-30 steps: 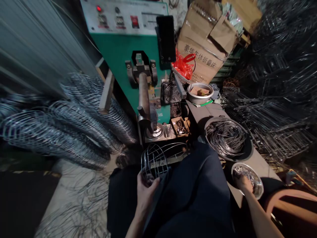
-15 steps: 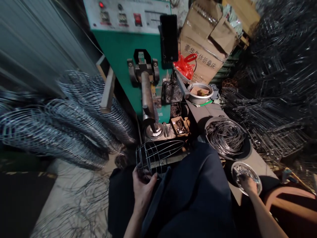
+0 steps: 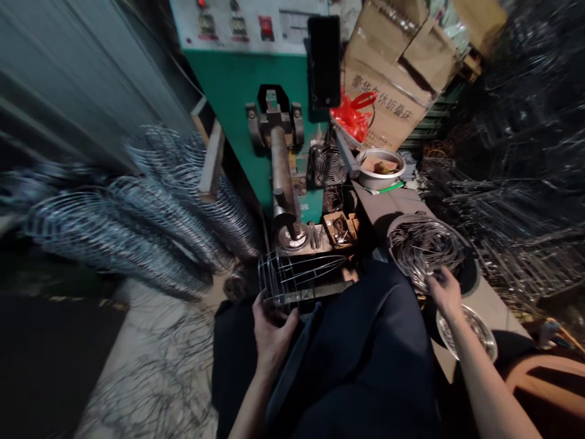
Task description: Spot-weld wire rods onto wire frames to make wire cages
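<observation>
My left hand grips the near left end of a wire frame, an open cage of thin shiny rods with a rounded tip pointing right. It is held above my lap, below the machine's steel arm. At the right, my right hand is over the near edge of a dark basin, its fingers bent together. Whatever they hold is too small to make out. Curved metal wires fill the basin beside the fingertips. A shiny bowl of small metal pieces lies partly under my right forearm.
A green machine with a phone on its front stands ahead. Stacked wire rings lean at the left. Wire racks pile up at the right. A small box and a pot stand near the machine.
My right hand has come out of the bowl of small metal pieces and moved up and left to the basin of wires. My left hand keeps hold of the wire frame. The view has shifted slightly.
</observation>
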The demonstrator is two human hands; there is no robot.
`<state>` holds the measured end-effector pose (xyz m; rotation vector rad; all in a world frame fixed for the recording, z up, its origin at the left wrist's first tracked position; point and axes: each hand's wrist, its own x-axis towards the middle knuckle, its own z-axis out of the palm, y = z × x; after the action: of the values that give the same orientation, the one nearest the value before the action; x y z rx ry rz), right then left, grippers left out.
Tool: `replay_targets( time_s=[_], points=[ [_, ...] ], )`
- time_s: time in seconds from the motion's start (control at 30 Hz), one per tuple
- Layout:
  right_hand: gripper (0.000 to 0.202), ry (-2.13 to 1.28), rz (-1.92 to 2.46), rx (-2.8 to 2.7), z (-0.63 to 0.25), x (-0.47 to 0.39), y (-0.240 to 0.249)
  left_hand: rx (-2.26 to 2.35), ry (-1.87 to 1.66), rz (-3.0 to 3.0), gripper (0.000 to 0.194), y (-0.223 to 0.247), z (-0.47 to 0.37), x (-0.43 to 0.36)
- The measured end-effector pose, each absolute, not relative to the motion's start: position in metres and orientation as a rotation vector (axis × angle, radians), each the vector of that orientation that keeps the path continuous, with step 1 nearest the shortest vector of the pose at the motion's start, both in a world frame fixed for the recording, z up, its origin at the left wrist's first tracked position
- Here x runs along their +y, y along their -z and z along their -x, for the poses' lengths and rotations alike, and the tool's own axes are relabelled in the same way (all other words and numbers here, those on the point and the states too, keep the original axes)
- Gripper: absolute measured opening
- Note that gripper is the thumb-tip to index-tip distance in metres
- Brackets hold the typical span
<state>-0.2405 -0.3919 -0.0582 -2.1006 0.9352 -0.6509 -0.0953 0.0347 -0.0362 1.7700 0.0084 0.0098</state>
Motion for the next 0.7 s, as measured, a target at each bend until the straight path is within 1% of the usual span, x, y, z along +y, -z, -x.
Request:
replay_targets(
  time_s=[0.17, 0.27, 0.37, 0.47, 0.7],
  points=[
    [0.022, 0.456, 2.200, 0.057, 0.135, -0.287, -0.037, 0.024, -0.017, -1.841, 0.080, 0.028, 0.102, 0.032],
    [0.021, 0.422, 2.298, -0.393, 0.099, -0.237, -0.062, 0.040, -0.040, -1.900, 0.080, 0.023, 0.104, 0.037],
    [0.022, 0.370, 2.408, -0.622, 0.078, -0.215, -0.058, 0.049, -0.062, -1.921, 0.081, 0.019, 0.102, 0.042],
    [0.021, 0.324, 2.512, -0.665, 0.067, -0.206, -0.043, 0.060, -0.073, -1.924, 0.081, 0.016, 0.098, 0.045],
    [0.034, 0.464, 2.703, -0.628, 0.060, -0.191, -0.028, 0.121, -0.046, -1.935, 0.079, 0.014, 0.086, 0.044]
  ],
)
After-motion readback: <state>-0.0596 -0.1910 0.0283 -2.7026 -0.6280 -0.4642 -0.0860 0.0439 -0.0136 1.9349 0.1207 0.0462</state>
